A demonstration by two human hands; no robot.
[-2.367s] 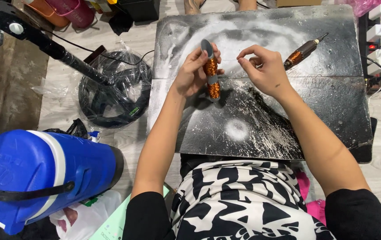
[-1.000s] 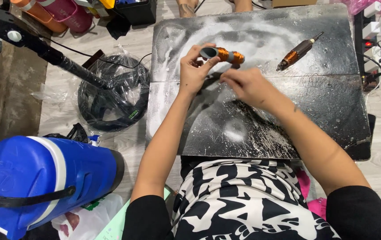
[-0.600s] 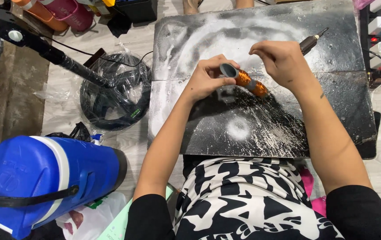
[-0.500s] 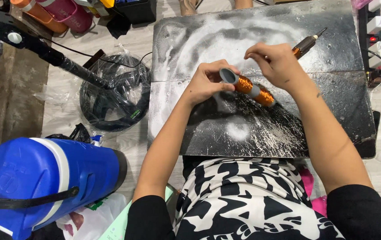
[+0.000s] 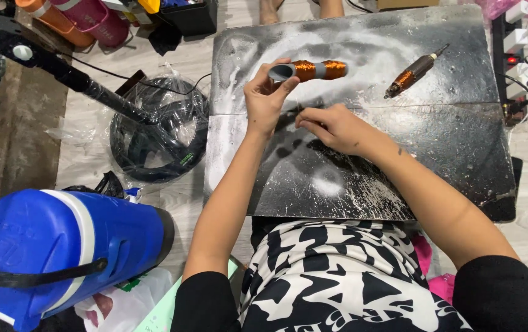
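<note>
Head view, left to right: blue cooler on the floor, then my left hand — grip closed on the grey tube wound with copper wire, above the dusty desk. My right hand pinches shut below it — on what, I cannot tell. Best to keep the tube level.

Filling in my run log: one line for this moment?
left hand: holds coil tube | right hand: empty, over board | second coil: lying on board
</note>
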